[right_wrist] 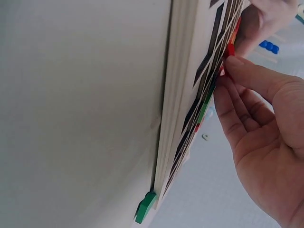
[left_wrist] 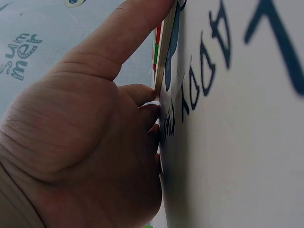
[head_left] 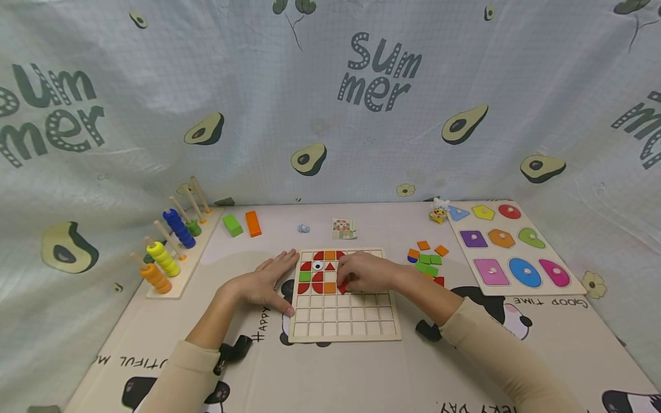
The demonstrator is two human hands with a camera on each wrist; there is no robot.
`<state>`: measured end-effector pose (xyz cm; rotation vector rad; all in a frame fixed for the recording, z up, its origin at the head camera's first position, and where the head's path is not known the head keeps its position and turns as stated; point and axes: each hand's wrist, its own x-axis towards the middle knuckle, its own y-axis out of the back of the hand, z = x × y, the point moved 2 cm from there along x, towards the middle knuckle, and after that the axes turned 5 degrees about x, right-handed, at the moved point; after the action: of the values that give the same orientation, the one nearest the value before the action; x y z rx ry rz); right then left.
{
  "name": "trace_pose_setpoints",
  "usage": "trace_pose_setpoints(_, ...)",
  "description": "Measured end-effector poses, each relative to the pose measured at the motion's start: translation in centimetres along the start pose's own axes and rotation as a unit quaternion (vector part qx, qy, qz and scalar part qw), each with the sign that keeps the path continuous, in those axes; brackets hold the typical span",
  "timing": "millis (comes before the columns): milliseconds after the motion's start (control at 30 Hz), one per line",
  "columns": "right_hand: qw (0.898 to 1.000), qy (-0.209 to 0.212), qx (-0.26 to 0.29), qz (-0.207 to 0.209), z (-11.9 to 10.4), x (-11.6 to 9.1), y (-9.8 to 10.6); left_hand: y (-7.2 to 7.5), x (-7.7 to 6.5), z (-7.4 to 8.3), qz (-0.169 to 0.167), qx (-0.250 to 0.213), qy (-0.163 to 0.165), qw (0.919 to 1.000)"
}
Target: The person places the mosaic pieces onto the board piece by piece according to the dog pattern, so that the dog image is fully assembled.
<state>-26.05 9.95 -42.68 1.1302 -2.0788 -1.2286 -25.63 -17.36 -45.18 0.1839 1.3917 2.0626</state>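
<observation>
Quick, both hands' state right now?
Left hand: open, against the gridded board's left edge.
Right hand: pinching a red piece at the board.

Pale grid board (head_left: 343, 330) flat on the desk (head_left: 330, 378), left hand (head_left: 265, 282) against its left edge, red, green, orange and white tiles (head_left: 304, 276) in its far-left squares, red piece (head_left: 342, 289) pinched by the right hand (head_left: 368, 272)
</observation>
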Motion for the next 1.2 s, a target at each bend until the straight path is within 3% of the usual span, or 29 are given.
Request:
trace_pose_setpoints(333,1.000,0.006,-0.009,0.011,-0.8,0.0,0.3,0.1,0.1,-0.1,-0.005,0.001,0.008,1.0000)
trace_pose_setpoints(633,0.998,-0.028,-0.047,0.022,-1.0,0.2,-0.3,0.1,0.1,-0.1,-0.003,-0.002,0.007,1.0000)
trace_pose_setpoints(967,0.999,-0.009,-0.028,0.023,-1.0,-0.2,-0.4,0.1,0.1,-0.1,-0.006,0.000,0.009,0.9999)
trace_pose_setpoints(1200,0.998,0.006,-0.059,0.021,-0.9,-0.2,-0.4,0.0,0.2,-0.2,-0.008,0.003,0.014,0.9999)
